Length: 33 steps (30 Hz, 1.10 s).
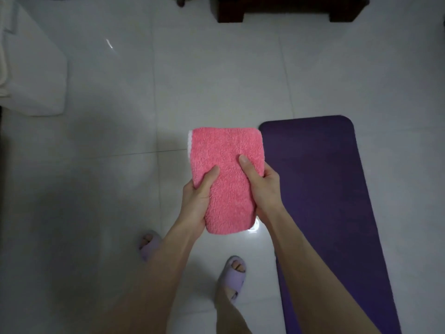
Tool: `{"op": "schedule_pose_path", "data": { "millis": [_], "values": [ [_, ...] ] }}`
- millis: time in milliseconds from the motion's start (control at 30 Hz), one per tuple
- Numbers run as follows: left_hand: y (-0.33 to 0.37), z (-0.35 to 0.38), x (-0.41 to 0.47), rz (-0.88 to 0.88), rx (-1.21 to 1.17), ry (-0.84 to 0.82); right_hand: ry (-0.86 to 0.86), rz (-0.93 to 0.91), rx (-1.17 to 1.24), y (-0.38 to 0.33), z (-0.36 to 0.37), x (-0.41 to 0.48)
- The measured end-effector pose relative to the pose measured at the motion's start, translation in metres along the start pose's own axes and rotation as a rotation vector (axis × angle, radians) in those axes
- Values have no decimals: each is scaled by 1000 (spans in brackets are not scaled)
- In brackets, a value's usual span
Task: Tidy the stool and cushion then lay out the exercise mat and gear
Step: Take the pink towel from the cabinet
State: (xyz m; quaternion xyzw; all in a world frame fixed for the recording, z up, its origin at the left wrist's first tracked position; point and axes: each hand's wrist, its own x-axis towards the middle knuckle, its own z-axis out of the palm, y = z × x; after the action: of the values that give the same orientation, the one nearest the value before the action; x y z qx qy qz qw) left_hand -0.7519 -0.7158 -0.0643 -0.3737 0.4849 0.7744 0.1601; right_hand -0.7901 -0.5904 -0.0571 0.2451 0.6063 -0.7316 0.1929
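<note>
Both hands grasp a folded pink towel [227, 177] held above the tiled floor [120, 116] — the left hand [196, 198] clasps its left edge with the thumb on top, the right hand [261, 186] its right edge, thumb pressed into the pile. A white layer peeks out at the towel's far-left corner. Just beside it on the right, a purple exercise mat [325, 201] lies unrolled flat on the floor. Two feet in lilac slippers [232, 277] stand below — dark wooden furniture [289, 8] sits at the far edge.
</note>
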Motion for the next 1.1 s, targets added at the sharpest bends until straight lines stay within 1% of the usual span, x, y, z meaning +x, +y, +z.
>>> {"op": "schedule_pose_path", "data": {
  "millis": [200, 400, 533, 667, 800, 900, 1100],
  "values": [
    [-36, 64, 22, -30, 38, -13, 49, 0, 24, -4, -73, 28],
    [-52, 86, 75, -96, 70, -19, 81, 39, 2, 8, -98, 80],
    [-67, 91, 130, -107, 92, -3, 104, 76, -30, 27, -105, 132],
    [-86, 92, 183, -135, 101, -1, 118, 90, -32, 54, -115, 181],
    [-108, 91, 229, -141, 98, -39, 119, 77, -59, 80, -129, 223],
    [-133, 85, 280, -132, 103, -61, 112, 61, -91, 111, -139, 272],
    [-208, 61, 392, -104, 80, -83, 68, 29, -153, 199, -159, 373]
  ]
}}
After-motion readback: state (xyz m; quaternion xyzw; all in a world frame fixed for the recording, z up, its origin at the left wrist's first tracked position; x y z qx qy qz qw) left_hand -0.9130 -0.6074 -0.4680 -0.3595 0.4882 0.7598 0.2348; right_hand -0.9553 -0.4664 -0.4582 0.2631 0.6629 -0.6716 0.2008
